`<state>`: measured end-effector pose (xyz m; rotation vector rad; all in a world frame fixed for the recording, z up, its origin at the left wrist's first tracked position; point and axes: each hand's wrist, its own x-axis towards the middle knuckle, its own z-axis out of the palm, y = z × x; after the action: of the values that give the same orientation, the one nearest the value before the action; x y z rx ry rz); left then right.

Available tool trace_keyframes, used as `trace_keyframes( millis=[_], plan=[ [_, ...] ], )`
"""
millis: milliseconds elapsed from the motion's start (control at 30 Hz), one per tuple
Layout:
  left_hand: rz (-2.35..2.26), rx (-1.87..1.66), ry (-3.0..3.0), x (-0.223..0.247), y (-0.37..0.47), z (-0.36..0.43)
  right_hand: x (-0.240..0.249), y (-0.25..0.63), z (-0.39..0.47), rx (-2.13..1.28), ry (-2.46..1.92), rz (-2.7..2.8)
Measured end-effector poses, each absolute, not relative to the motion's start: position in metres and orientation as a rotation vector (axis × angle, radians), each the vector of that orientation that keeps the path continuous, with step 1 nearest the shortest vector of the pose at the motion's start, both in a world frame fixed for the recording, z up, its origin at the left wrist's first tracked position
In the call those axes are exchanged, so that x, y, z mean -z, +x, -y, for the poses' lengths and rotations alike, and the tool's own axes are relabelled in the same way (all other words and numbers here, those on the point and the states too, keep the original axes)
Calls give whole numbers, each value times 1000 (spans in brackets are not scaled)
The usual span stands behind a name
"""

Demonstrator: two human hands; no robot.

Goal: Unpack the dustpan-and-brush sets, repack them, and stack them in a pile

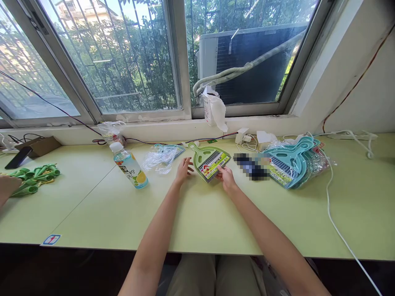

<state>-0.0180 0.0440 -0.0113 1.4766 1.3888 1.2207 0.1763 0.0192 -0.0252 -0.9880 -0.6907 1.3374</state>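
A small green dustpan (200,154) with a dark-bristled brush and a yellow-green label is held just over the table, its handle pointing to the upper left. My right hand (226,177) grips its lower right edge, thumb on the label. Beside its left edge, my left hand (184,169) is open, fingers apart, with nothing in it. Left of that hand lies crumpled clear plastic wrapping (160,160) with something light blue at its edge. On the right, several teal dustpans (298,158) with similar labels are stacked in clear plastic.
A drink bottle (131,168) leans on the left. At far left, another person's hand (8,187) touches a bundle of green tubular pieces (37,179) near a phone (18,157). A white cable (331,205) crosses the right side. A tissue pack (212,107) rests by the window.
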Motion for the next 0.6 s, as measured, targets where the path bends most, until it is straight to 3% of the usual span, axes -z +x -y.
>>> trace_keyframes(
  millis=[133,233,367,600],
  plan=[
    [-2069,-1427,1782,17,-39,-46,25,183,-21,-1322,-1002,696],
    [-2357,-1274,1886,26,-55,-48,26,185,-22,-1326,-1019,689],
    [-2378,-1092,1999,29,-63,-49,27,186,-22,-1317,-1047,674],
    [-2282,-1478,2011,12,-51,-38,26,189,-25,-1331,-1090,646]
  ],
)
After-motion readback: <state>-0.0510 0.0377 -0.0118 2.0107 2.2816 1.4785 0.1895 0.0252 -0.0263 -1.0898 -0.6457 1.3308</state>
